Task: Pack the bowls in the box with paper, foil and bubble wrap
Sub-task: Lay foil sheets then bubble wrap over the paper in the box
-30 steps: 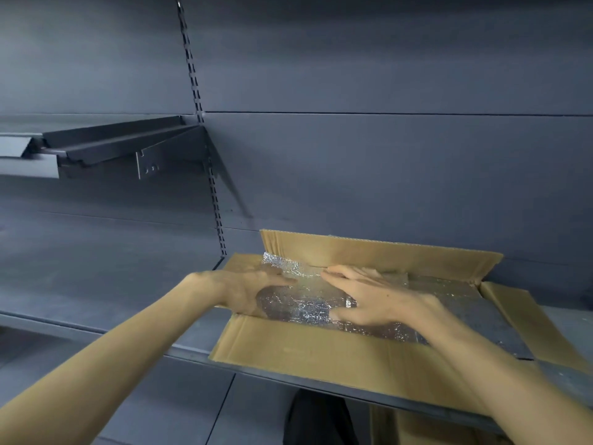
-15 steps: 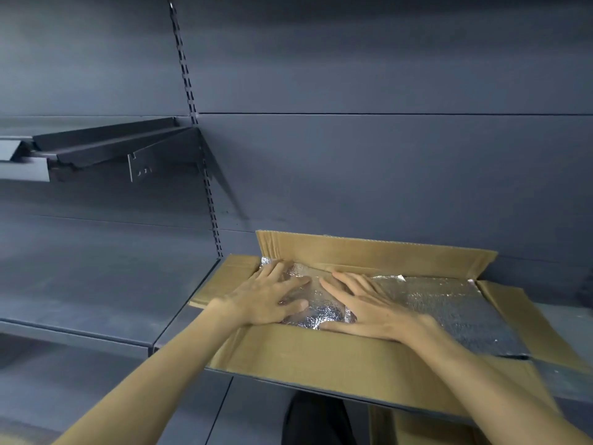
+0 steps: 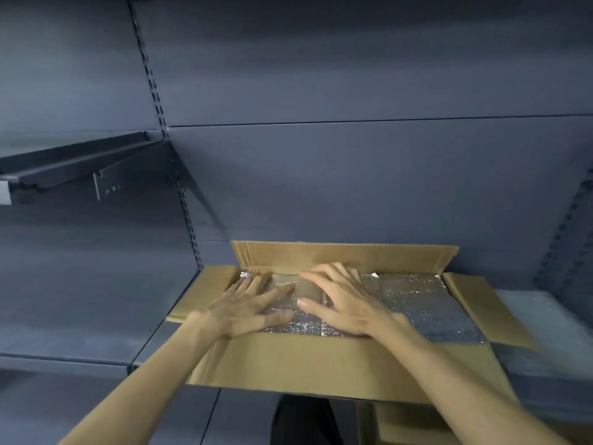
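An open cardboard box (image 3: 321, 364) sits on a dark metal shelf with all flaps folded outward. A silver foil sheet (image 3: 417, 303) lies flat across its inside and hides whatever is below it. My left hand (image 3: 247, 309) rests palm down on the foil's left part, fingers spread. My right hand (image 3: 343, 300) presses flat on the foil just right of it, fingers spread toward the back left. Neither hand grips anything. No bowls are in sight.
The dark shelf (image 3: 80, 316) runs off to the left of the box. A pale sheet of bubble wrap (image 3: 545, 319) lies on the shelf right of the box. A higher shelf bracket (image 3: 86, 165) juts out at upper left. More cardboard (image 3: 385, 425) shows below the shelf edge.
Both hands have slid over the foil, pressing it flatter; the raised left end of the foil now lies down in the box. The view has shifted slightly.
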